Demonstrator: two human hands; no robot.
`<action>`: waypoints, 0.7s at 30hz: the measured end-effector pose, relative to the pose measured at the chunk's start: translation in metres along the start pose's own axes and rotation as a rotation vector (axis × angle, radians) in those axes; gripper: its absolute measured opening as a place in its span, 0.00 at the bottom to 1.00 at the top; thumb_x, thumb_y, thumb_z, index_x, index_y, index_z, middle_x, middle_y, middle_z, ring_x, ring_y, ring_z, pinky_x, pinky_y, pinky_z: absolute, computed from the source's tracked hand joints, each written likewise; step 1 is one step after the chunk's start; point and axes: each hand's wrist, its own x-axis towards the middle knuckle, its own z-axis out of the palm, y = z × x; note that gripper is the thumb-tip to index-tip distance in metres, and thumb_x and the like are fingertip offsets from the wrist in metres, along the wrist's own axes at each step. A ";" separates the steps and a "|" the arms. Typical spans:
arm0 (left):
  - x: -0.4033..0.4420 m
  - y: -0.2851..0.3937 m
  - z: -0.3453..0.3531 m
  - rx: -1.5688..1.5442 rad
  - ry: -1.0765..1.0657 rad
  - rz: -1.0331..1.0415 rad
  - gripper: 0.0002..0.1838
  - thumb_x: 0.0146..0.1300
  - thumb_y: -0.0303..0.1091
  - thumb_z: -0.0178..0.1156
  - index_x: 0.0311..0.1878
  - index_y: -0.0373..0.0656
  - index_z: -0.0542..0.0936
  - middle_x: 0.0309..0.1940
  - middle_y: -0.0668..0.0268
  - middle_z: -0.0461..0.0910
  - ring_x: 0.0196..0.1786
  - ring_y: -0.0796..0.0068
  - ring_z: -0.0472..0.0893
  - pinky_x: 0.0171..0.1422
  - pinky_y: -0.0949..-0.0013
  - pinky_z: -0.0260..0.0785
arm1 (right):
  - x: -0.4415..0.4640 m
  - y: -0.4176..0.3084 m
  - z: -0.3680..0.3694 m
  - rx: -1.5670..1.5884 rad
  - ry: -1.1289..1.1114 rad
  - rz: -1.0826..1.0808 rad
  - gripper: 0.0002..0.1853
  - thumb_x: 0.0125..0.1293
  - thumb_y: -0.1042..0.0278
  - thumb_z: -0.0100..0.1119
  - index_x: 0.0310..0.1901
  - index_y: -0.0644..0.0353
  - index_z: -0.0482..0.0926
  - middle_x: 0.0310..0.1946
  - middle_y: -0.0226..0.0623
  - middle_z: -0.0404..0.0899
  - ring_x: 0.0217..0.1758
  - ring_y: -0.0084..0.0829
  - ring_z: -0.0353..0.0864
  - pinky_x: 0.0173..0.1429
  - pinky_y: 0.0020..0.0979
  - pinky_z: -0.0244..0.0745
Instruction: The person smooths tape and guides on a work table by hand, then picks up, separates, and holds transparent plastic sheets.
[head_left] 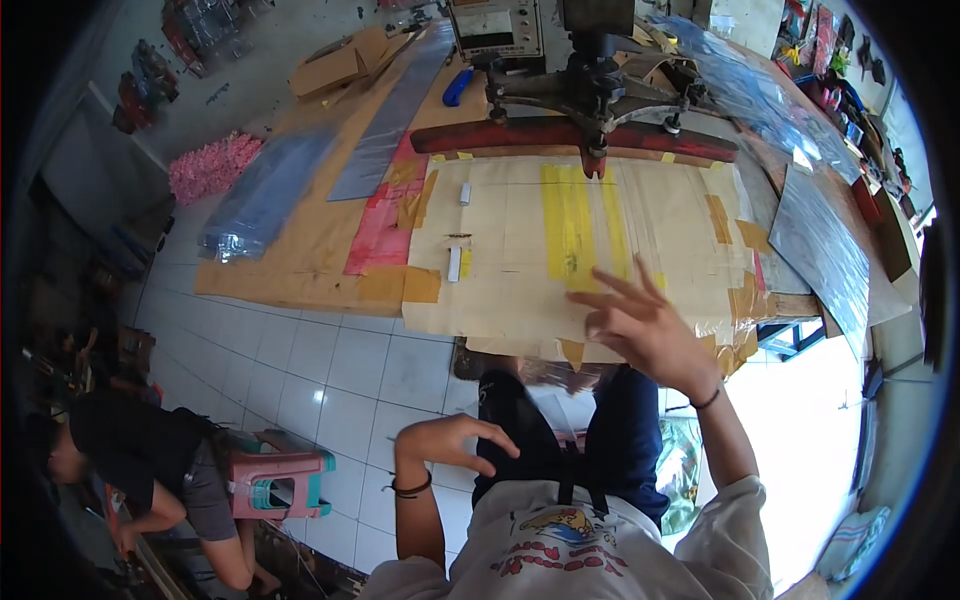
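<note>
My right hand (640,325) hovers over the front right part of the taped, cream-coloured work sheet (500,310), fingers spread and holding nothing. My left hand (460,442) is above my left thigh, its thumb and fingers apart with nothing between them. Yellow tape strips (570,225) run down the middle of the sheet. Two small white pieces (454,264) lie on its left part. Behind the sheet is a machine's long dark red bar (460,138) under a black metal frame (600,95).
Clear plastic film (265,195) lies on the table's left, more plastic sheets (820,240) at the right. A blue cutter (458,87) is near the machine. At the lower left, a person (150,450) bends beside a pink and green stool (280,480).
</note>
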 end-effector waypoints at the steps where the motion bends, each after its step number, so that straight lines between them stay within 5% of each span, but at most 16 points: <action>1: -0.002 0.018 -0.007 -0.022 -0.002 0.164 0.22 0.69 0.38 0.72 0.62 0.39 0.85 0.59 0.57 0.86 0.66 0.60 0.82 0.75 0.56 0.70 | 0.000 0.002 0.007 0.004 -0.021 -0.032 0.07 0.73 0.63 0.64 0.48 0.47 0.76 0.66 0.25 0.83 0.80 0.47 0.70 0.87 0.67 0.44; 3: -0.005 0.052 -0.030 -0.055 -0.003 0.489 0.17 0.72 0.34 0.67 0.61 0.38 0.84 0.60 0.57 0.85 0.67 0.61 0.82 0.74 0.58 0.71 | 0.008 0.004 0.016 0.010 -0.053 -0.104 0.07 0.75 0.60 0.62 0.49 0.47 0.76 0.66 0.23 0.83 0.81 0.45 0.69 0.87 0.68 0.41; 8: 0.041 0.137 -0.056 0.417 0.574 0.282 0.15 0.76 0.28 0.58 0.60 0.32 0.82 0.61 0.54 0.84 0.67 0.56 0.81 0.74 0.60 0.72 | 0.032 0.010 0.018 0.377 -0.244 -0.165 0.08 0.73 0.73 0.61 0.49 0.53 0.74 0.65 0.34 0.83 0.79 0.46 0.72 0.87 0.70 0.40; 11: 0.085 0.111 -0.083 0.843 0.722 0.169 0.17 0.77 0.30 0.57 0.64 0.35 0.82 0.65 0.56 0.82 0.70 0.57 0.79 0.71 0.60 0.73 | 0.034 0.014 0.011 0.553 -0.305 -0.132 0.09 0.70 0.79 0.59 0.48 0.58 0.73 0.64 0.44 0.83 0.76 0.49 0.74 0.87 0.64 0.47; 15: 0.102 0.107 -0.101 1.003 0.660 0.046 0.17 0.73 0.38 0.65 0.58 0.37 0.83 0.58 0.59 0.83 0.65 0.57 0.80 0.69 0.58 0.73 | 0.032 0.021 -0.018 0.649 -0.380 0.053 0.09 0.69 0.78 0.59 0.49 0.62 0.76 0.67 0.52 0.79 0.74 0.52 0.75 0.84 0.50 0.59; 18: 0.102 0.127 -0.102 1.073 0.568 -0.044 0.21 0.69 0.45 0.69 0.52 0.36 0.84 0.50 0.59 0.83 0.59 0.55 0.81 0.67 0.56 0.73 | 0.045 0.035 -0.014 0.237 -0.138 0.072 0.09 0.73 0.74 0.59 0.52 0.63 0.79 0.69 0.54 0.76 0.75 0.53 0.73 0.80 0.45 0.65; 19: 0.102 0.126 -0.100 1.079 0.581 -0.030 0.22 0.68 0.47 0.70 0.51 0.36 0.84 0.49 0.59 0.83 0.57 0.54 0.81 0.67 0.55 0.73 | 0.050 0.050 -0.002 0.110 -0.143 0.026 0.17 0.80 0.60 0.54 0.62 0.60 0.78 0.73 0.54 0.72 0.79 0.51 0.68 0.84 0.48 0.59; 21: 0.105 0.126 -0.106 1.104 0.602 -0.066 0.24 0.66 0.50 0.71 0.50 0.35 0.84 0.48 0.58 0.82 0.56 0.52 0.81 0.67 0.54 0.72 | 0.055 0.059 0.015 -0.112 -0.097 -0.002 0.24 0.82 0.51 0.49 0.68 0.57 0.75 0.75 0.53 0.69 0.82 0.50 0.63 0.86 0.51 0.53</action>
